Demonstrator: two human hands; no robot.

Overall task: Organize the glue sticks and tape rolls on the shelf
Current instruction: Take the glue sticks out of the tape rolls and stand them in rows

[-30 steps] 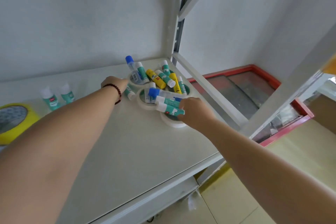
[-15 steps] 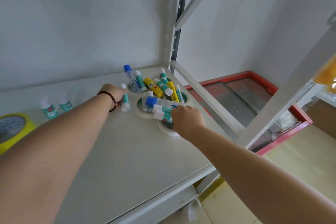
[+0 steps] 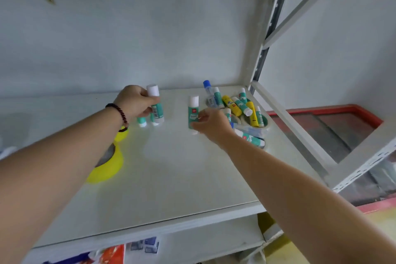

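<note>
My left hand point(image 3: 135, 102) grips an upright green-and-white glue stick point(image 3: 156, 104) near the back of the white shelf point(image 3: 171, 173), beside two small glue sticks point(image 3: 141, 121) standing there. My right hand point(image 3: 211, 123) holds another green-and-white glue stick point(image 3: 192, 111) upright near mid-shelf. To the right lies a heap of green, yellow and blue glue sticks point(image 3: 240, 105) on white tape rolls point(image 3: 264, 127). A yellow tape roll point(image 3: 109, 165) lies partly hidden under my left forearm.
The shelf's white upright post point(image 3: 264, 49) and diagonal braces point(image 3: 285, 122) close off the right side. A red-framed freezer lid point(image 3: 342, 126) sits beyond them. Packaged goods point(image 3: 111, 254) show on the lower shelf. The wall stands directly behind.
Both hands left the heap, each carrying a green-and-white glue stick leftward. The left hand now is beside the small standing sticks. The camera view swung left.
</note>
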